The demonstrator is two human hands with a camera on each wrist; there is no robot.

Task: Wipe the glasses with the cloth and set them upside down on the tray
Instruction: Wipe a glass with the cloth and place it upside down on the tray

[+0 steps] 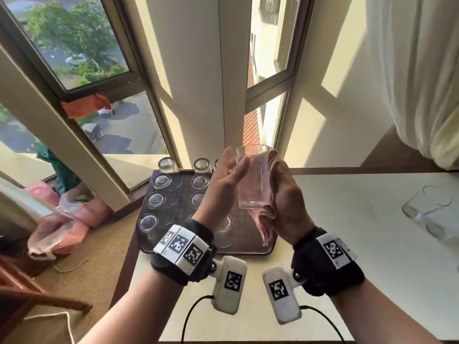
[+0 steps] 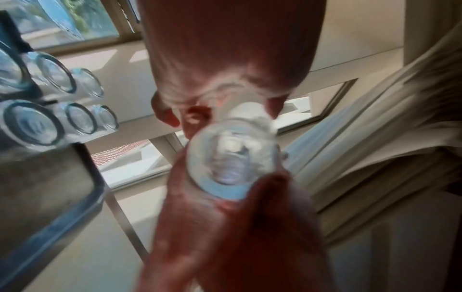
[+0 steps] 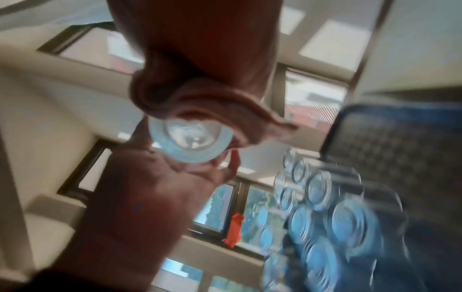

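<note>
A clear glass (image 1: 252, 180) is held upright in the air above the dark tray (image 1: 178, 214). My left hand (image 1: 234, 160) grips its left side, thumb across the front. A pink cloth (image 1: 269, 194) covers the glass's right side, and my right hand (image 1: 285, 194) holds that cloth around it. From the left wrist I see the glass's thick base (image 2: 232, 158) between both hands. The right wrist view shows the base (image 3: 192, 142) under the bunched cloth (image 3: 200, 102). Several glasses (image 1: 161, 181) stand upside down on the tray.
Two more glasses (image 1: 426, 203) stand on the white table (image 1: 347, 232) at the right. The tray sits at the table's far left corner beside the window. A cream curtain (image 1: 422, 70) hangs at the right. Pink bags (image 1: 82, 214) lie on the floor at the left.
</note>
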